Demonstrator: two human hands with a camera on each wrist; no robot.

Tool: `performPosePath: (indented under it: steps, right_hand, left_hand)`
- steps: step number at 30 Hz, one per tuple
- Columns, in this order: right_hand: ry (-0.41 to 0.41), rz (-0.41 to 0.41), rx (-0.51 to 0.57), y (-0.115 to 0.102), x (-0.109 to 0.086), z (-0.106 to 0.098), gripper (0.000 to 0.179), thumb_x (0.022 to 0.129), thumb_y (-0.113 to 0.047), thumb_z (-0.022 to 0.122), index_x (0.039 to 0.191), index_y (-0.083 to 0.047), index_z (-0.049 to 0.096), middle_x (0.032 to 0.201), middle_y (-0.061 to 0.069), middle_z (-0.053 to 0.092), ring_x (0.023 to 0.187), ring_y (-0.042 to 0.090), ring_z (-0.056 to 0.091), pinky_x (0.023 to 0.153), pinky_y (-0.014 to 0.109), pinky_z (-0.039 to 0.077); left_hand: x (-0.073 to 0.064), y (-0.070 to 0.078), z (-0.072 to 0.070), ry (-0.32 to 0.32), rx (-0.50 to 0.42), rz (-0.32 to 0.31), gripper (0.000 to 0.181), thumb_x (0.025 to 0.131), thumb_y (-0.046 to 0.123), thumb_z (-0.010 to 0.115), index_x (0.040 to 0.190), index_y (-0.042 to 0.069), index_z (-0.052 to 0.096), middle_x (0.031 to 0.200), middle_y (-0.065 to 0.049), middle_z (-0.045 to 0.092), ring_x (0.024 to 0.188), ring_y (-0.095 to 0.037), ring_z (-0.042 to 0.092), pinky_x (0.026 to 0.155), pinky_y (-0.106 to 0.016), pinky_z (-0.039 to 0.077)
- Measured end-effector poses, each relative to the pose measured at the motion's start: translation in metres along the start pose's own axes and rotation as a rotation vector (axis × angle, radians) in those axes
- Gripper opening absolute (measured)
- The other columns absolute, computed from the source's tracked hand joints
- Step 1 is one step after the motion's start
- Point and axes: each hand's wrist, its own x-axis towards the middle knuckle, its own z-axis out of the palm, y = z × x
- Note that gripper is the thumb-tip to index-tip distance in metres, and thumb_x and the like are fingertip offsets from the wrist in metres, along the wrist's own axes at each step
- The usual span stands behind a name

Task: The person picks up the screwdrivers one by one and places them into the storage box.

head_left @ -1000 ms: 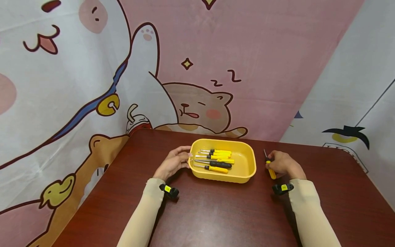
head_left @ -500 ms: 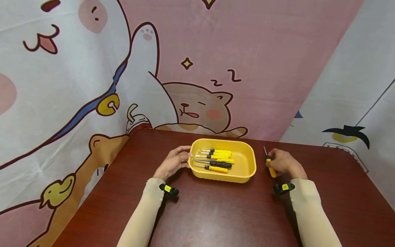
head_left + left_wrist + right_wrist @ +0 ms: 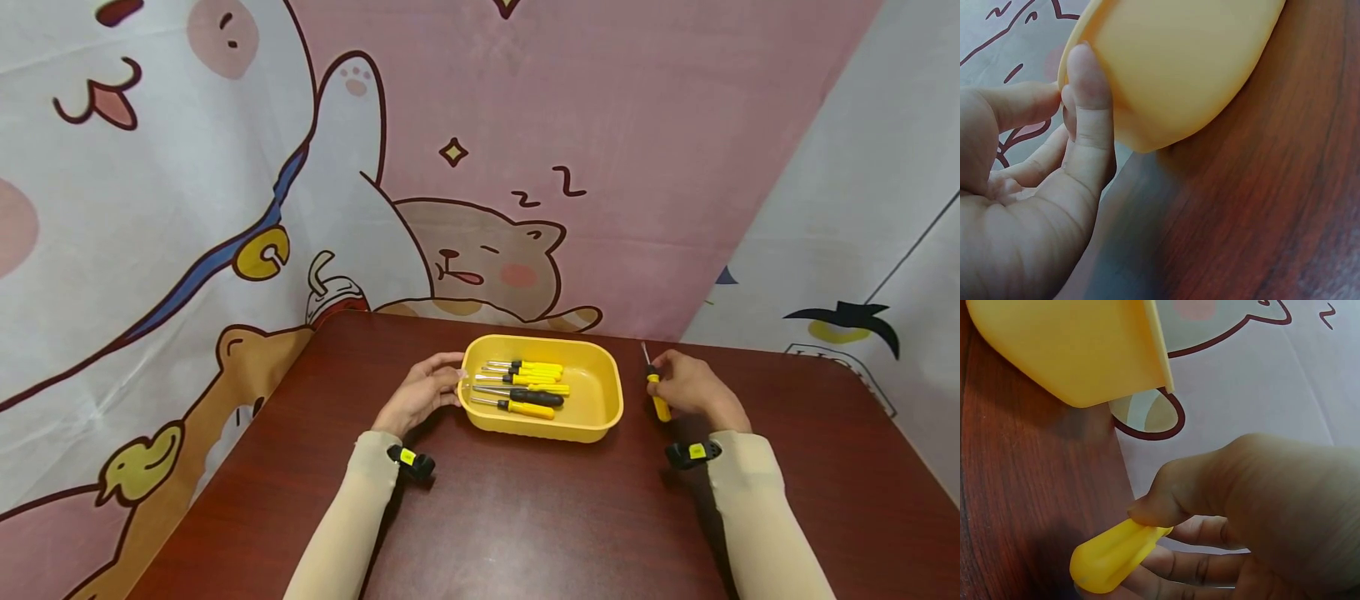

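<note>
In the head view, my left hand (image 3: 420,394) holds the left end of a yellow plastic tray (image 3: 600,429). The left wrist view has the thumb and index finger at the tray's rim. Several screwdrivers lie side by side in the tray, shafts pointing left; most have yellow handles, and one black-handled screwdriver (image 3: 540,400) is among them. Right of the tray, my right hand (image 3: 697,390) pinches a separate screwdriver (image 3: 660,407) with a yellow handle and black collar, its shaft pointing away from me. In the right wrist view the thumb presses on the yellow handle (image 3: 1113,556); the shaft is hidden.
The tray stands on a dark red-brown wooden table (image 3: 540,508), near its far edge. A printed cartoon cloth (image 3: 637,167) hangs right behind the table and along its left side. A black wrist camera (image 3: 412,462) sits at each sleeve cuff.
My right hand has moved slightly away from me, carrying the screwdriver, which has shifted a little towards the table's far edge. The left hand and the tray have stayed in place.
</note>
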Motion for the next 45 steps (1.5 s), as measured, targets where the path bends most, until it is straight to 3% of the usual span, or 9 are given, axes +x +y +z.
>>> performPosePath:
  steps: [16, 31, 45]
  right_hand:
    - [0.073, -0.036, 0.005, -0.005, -0.002, -0.01, 0.049, 0.094, -0.019, 0.068, 0.133, 0.004, 0.047, 0.1, 0.021, 0.062, 0.073, 0.022, 0.063, 0.064, 0.032, 0.059]
    - [0.166, -0.104, 0.051, -0.017, -0.008, -0.011, 0.054, 0.096, -0.018, 0.069, 0.14, 0.001, 0.045, 0.107, 0.022, 0.06, 0.073, 0.021, 0.064, 0.065, 0.033, 0.061]
    - [0.278, -0.208, 0.004, -0.03, -0.013, -0.013, 0.052, 0.097, -0.017, 0.069, 0.142, -0.004, 0.047, 0.108, 0.02, 0.064, 0.086, 0.029, 0.064, 0.071, 0.037, 0.06]
  left_hand:
    - [-0.001, 0.001, 0.001, -0.006, -0.004, -0.003, 0.048, 0.102, 0.009, 0.062, 0.148, 0.005, 0.049, 0.123, -0.027, 0.062, 0.083, -0.021, 0.065, 0.069, -0.029, 0.06]
    - [-0.001, 0.001, 0.001, 0.005, -0.012, 0.001, 0.046, 0.102, 0.008, 0.062, 0.146, 0.006, 0.051, 0.12, -0.026, 0.063, 0.082, -0.021, 0.065, 0.069, -0.029, 0.06]
    - [-0.001, 0.0, 0.0, -0.004, -0.014, 0.005, 0.047, 0.102, 0.008, 0.062, 0.147, 0.005, 0.05, 0.123, -0.028, 0.062, 0.083, -0.021, 0.066, 0.069, -0.029, 0.06]
